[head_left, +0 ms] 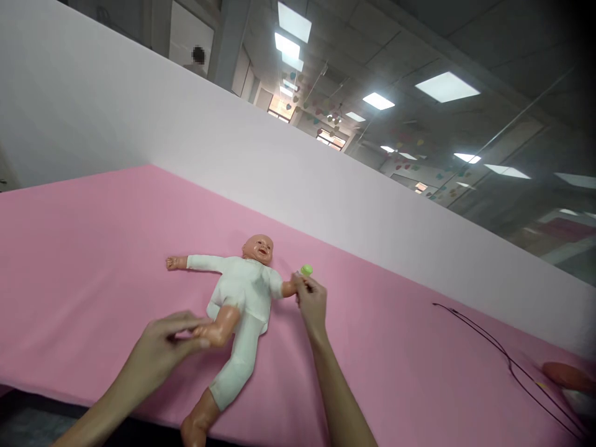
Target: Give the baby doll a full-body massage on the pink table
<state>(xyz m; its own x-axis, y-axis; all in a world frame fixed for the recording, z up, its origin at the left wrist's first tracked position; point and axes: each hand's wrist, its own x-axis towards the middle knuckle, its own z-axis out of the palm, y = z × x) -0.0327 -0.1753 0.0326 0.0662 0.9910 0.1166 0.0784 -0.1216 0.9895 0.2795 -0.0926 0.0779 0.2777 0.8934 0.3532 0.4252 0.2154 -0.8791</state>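
A baby doll (249, 288) with a white cloth body lies on its back on the pink sheet (395, 347). One of its legs is bent upward, and my left hand (161, 347) grips that foot between thumb and fingers. The other leg stretches toward the near edge. My right hand (311, 301) is closed by the doll's hand on the right side, fingers pinched together. Just above those fingers shows a small light-green round thing (306, 270), perhaps the end of an object whose rest my fingers hide.
Behind the doll rises a white partition wall (298, 180). A dark cable (498, 344) runs across the sheet at the right, near a reddish-brown rounded object (565, 375). Beyond the wall, a person (198, 59) appears at the upper left.
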